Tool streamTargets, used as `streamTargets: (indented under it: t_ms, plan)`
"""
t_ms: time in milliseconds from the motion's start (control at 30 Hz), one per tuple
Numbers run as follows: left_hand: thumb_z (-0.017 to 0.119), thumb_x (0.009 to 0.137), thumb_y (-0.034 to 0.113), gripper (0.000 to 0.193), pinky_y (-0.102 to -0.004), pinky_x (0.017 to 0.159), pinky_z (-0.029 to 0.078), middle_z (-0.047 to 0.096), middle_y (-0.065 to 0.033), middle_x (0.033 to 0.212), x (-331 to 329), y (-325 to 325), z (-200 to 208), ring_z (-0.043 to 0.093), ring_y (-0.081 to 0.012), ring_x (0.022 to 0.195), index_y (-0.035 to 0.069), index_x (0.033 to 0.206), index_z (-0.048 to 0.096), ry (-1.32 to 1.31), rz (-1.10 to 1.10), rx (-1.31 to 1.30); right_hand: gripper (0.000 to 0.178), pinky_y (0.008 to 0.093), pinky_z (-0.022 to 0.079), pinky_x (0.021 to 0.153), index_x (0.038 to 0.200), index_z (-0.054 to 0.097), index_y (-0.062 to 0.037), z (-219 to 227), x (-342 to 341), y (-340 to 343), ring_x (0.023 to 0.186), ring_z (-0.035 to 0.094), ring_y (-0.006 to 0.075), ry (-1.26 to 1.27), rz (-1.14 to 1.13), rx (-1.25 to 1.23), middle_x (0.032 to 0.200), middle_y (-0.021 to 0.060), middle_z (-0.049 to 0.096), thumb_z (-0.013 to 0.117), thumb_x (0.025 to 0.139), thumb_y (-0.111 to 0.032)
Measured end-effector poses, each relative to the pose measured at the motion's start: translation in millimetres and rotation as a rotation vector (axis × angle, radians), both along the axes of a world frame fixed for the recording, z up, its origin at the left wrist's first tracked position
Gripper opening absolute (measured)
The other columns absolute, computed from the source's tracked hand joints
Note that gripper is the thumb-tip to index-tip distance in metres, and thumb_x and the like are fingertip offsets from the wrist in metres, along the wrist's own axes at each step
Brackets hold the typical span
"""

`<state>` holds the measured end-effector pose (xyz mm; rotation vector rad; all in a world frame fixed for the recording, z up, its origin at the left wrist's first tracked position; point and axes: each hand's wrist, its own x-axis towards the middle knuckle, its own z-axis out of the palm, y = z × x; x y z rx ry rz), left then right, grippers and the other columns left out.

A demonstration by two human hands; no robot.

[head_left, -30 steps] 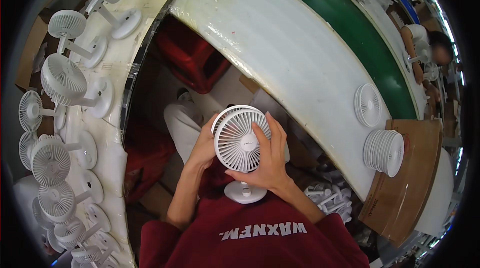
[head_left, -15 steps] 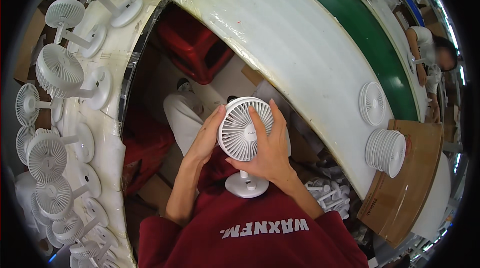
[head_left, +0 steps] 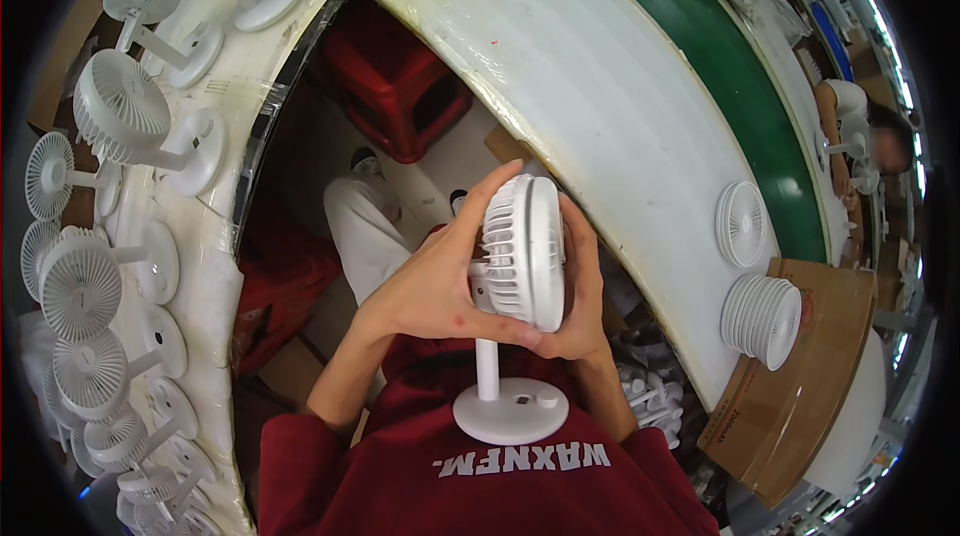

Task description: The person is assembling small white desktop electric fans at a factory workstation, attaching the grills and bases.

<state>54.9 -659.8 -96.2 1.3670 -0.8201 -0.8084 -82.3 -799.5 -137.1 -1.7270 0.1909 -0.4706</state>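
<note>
White plastic desk fan [head_left: 520,266] sits at frame centre, held above your lap, head turned edge-on, round base [head_left: 510,411] at 6 o'clock. Your left hand [head_left: 430,291] wraps the grille from 9 o'clock, fingers pressed together along its face. Your right hand [head_left: 580,306] cups the rear housing from 3 o'clock, fingers curled against it. Finished fans [head_left: 120,116] stand along the table at 9 o'clock. Stacked grilles [head_left: 762,318] lie at 3 o'clock beside the green belt [head_left: 720,66].
</note>
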Motion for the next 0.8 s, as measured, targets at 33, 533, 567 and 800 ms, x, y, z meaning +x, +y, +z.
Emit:
streamTargets:
  t_ms: [33,533,567,800]
  plan:
    - [0.095,0.045,0.022,0.120,-0.0341,0.102,0.042,0.059,-0.0186,0.131,-2.6,-3.5,7.0,0.058,-0.0275,0.117,0.004,0.149,0.038,0.062,0.009,0.016,0.127,0.0506,0.037,0.110,0.154,0.027,-0.0070,0.9,-0.5,-2.1,0.136,0.040,0.0406,-0.015,0.027,0.098,0.152,0.0223,0.032,0.090,0.049,-0.041]
    - [0.090,0.055,0.047,0.111,-0.0480,0.090,0.046,0.063,-0.0233,0.109,-18.9,-32.5,62.7,0.064,-0.0381,0.089,-0.002,0.142,0.040,-0.263,0.028,0.197,0.150,0.0499,0.038,0.117,0.157,0.017,-0.0156,-7.7,-22.3,-9.1,0.138,0.041,0.0355,-0.269,0.393,1.019,0.154,0.0171,0.035,0.089,0.034,-0.061]
    - [0.090,0.055,0.047,0.111,-0.0480,0.090,0.046,0.063,-0.0233,0.109,-19.5,-33.8,63.8,0.064,-0.0381,0.089,-0.002,0.142,0.040,-0.256,0.032,0.197,0.150,0.0499,0.038,0.117,0.157,0.017,-0.0156,-4.2,-23.0,-8.0,0.138,0.041,0.0355,-0.261,0.395,1.020,0.154,0.0171,0.035,0.089,0.034,-0.061]
    - [0.090,0.054,0.049,0.113,-0.0487,0.088,0.046,0.063,-0.0254,0.106,-19.0,-41.8,71.0,0.064,-0.0377,0.084,-0.008,0.139,0.040,-0.304,0.061,0.204,0.154,0.0508,0.041,0.115,0.157,0.014,-0.0213,14.0,-30.3,-1.9,0.136,0.043,0.0352,0.044,0.012,1.057,0.153,0.0169,0.035,0.086,0.029,-0.065]
